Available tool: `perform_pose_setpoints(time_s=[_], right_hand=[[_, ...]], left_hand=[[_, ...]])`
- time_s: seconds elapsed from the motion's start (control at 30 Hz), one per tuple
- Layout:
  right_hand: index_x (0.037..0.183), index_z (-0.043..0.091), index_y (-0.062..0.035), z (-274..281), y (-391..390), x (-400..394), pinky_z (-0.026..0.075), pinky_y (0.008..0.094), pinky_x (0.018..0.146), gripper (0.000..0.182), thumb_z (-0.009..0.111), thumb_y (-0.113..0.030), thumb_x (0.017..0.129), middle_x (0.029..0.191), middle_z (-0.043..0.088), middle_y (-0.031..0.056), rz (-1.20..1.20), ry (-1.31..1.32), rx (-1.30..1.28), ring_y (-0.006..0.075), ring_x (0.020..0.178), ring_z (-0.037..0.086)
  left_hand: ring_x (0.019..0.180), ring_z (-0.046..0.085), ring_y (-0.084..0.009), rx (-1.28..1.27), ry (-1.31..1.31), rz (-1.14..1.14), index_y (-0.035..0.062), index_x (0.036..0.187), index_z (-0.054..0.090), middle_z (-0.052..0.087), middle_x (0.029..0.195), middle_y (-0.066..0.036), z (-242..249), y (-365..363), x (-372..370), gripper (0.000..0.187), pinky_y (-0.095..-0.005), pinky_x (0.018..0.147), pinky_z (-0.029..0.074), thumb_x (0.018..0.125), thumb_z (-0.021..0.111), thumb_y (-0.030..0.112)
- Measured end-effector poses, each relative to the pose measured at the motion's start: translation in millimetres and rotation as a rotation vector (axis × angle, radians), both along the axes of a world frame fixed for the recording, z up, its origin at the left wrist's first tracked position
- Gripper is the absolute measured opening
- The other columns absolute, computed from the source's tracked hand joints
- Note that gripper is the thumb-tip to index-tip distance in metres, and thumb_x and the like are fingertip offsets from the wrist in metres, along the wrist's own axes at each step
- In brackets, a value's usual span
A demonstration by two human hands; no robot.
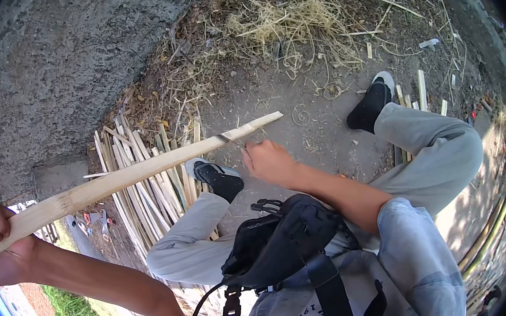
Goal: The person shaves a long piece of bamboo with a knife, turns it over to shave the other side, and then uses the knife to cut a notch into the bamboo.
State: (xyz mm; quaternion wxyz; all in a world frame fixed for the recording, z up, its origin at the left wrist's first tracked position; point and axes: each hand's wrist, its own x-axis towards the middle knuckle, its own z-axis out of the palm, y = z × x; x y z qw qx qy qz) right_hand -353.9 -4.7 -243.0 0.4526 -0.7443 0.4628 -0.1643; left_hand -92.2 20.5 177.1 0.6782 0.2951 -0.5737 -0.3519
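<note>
A long pale bamboo strip (134,173) slants from the lower left up to the middle of the view. My left hand (0,242) is wrapped round its near, wider end. Close to the far end, my right hand (268,161) is closed just below the strip. A thin dark blade (225,136) lies across the strip beside my right fingers, and its handle is hidden in that hand.
Many cut strips (145,190) lie in a pile by my left foot (219,176). Shavings (298,24) cover the ground ahead. A rough stone wall (73,46) stands at left. More strips lie by my right foot (369,105). A black bag (288,236) hangs at my waist.
</note>
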Motion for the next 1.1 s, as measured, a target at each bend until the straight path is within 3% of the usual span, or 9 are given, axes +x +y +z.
perform_pose_setpoints(time_s=[0.1, 0.2, 0.3, 0.37, 0.47, 0.6, 0.77, 1.0, 1.1], right_hand=[[0.092, 0.064, 0.0029, -54.4, -22.8, -16.5, 0.050, 0.0542, 0.078, 0.031, 0.048, -0.023, 0.090, 0.083, 0.063, 0.0297, -0.035, 0.160, 0.066, 0.0484, 0.081, 0.063], [0.086, 0.064, 0.0031, 4.9, -22.1, -18.6, 0.052, 0.0530, 0.072, 0.030, 0.050, -0.023, 0.090, 0.074, 0.062, 0.0300, -0.077, -0.008, 0.015, 0.0471, 0.073, 0.063], [0.090, 0.065, 0.0026, 32.0, -5.9, -2.6, 0.053, 0.0522, 0.074, 0.031, 0.049, -0.024, 0.090, 0.078, 0.063, 0.0297, -0.018, -0.052, -0.035, 0.0468, 0.077, 0.063], [0.087, 0.064, 0.0033, -37.9, 0.1, -4.3, 0.052, 0.0526, 0.073, 0.031, 0.050, -0.024, 0.090, 0.076, 0.063, 0.0287, -0.087, 0.070, 0.031, 0.0472, 0.074, 0.063], [0.090, 0.063, 0.0038, -53.6, -16.7, -8.7, 0.051, 0.0535, 0.074, 0.030, 0.049, -0.023, 0.090, 0.077, 0.063, 0.0288, -0.096, 0.098, 0.086, 0.0472, 0.076, 0.063], [0.098, 0.063, 0.0042, 14.8, -5.7, -9.2, 0.051, 0.0537, 0.074, 0.027, 0.051, -0.017, 0.087, 0.078, 0.063, 0.0276, -0.020, -0.036, 0.014, 0.0468, 0.077, 0.064], [0.093, 0.062, 0.0037, -86.7, 2.3, -10.1, 0.051, 0.0533, 0.075, 0.026, 0.050, -0.019, 0.088, 0.077, 0.064, 0.0271, -0.114, 0.142, -0.018, 0.0459, 0.078, 0.064], [0.094, 0.064, 0.0043, -12.2, 7.3, -3.5, 0.052, 0.0513, 0.077, 0.026, 0.051, -0.016, 0.085, 0.085, 0.065, 0.0288, -0.070, 0.043, 0.077, 0.0442, 0.083, 0.065], [0.092, 0.063, 0.0046, -77.4, 2.0, -12.6, 0.052, 0.0497, 0.078, 0.026, 0.050, -0.018, 0.086, 0.086, 0.065, 0.0295, -0.183, 0.203, 0.068, 0.0424, 0.084, 0.066]], left_hand=[[0.046, 0.024, -0.0114, -0.026, 0.021, -0.103, 0.0131, 0.062, 0.032, 0.027, 0.054, -0.001, -10.4, 0.9, -4.6, 0.025, -0.0278, 0.046, 0.021, 0.074, 0.052, 0.024], [0.043, 0.021, -0.0111, -0.049, 0.016, -0.125, 0.0131, 0.061, 0.033, 0.027, 0.052, 0.000, -10.4, 0.2, -7.1, 0.026, -0.0277, 0.046, 0.022, 0.075, 0.051, 0.025], [0.045, 0.023, -0.0120, -0.049, -0.014, -0.116, 0.0130, 0.061, 0.033, 0.027, 0.053, -0.001, -5.0, -2.8, -10.4, 0.026, -0.0277, 0.046, 0.022, 0.076, 0.051, 0.025], [0.047, 0.024, -0.0122, -0.018, -0.007, -0.007, 0.0128, 0.061, 0.033, 0.028, 0.054, -0.001, -4.5, -3.2, -16.3, 0.027, -0.0278, 0.046, 0.022, 0.077, 0.051, 0.025], [0.050, 0.026, -0.0126, -0.040, 0.007, 0.020, 0.0126, 0.062, 0.034, 0.029, 0.056, -0.002, -4.4, -6.1, -9.1, 0.028, -0.0282, 0.046, 0.021, 0.078, 0.051, 0.027], [0.049, 0.026, -0.0127, -0.053, 0.017, 0.034, 0.0122, 0.062, 0.034, 0.029, 0.056, -0.002, -7.7, -5.4, 1.3, 0.027, -0.0279, 0.046, 0.021, 0.076, 0.052, 0.027], [0.050, 0.027, -0.0129, -0.021, 0.001, 0.070, 0.0113, 0.061, 0.034, 0.029, 0.056, -0.003, -6.9, -1.4, 4.3, 0.027, -0.0279, 0.046, 0.022, 0.076, 0.050, 0.026], [0.051, 0.027, -0.0137, -0.011, 0.010, 0.027, 0.0120, 0.060, 0.034, 0.029, 0.056, -0.003, -8.8, -3.7, 12.0, 0.027, -0.0286, 0.047, 0.023, 0.076, 0.048, 0.028], [0.051, 0.027, -0.0135, 0.017, 0.017, 0.054, 0.0131, 0.059, 0.034, 0.029, 0.056, -0.002, -4.8, -2.2, 10.2, 0.028, -0.0285, 0.047, 0.023, 0.075, 0.051, 0.028]])
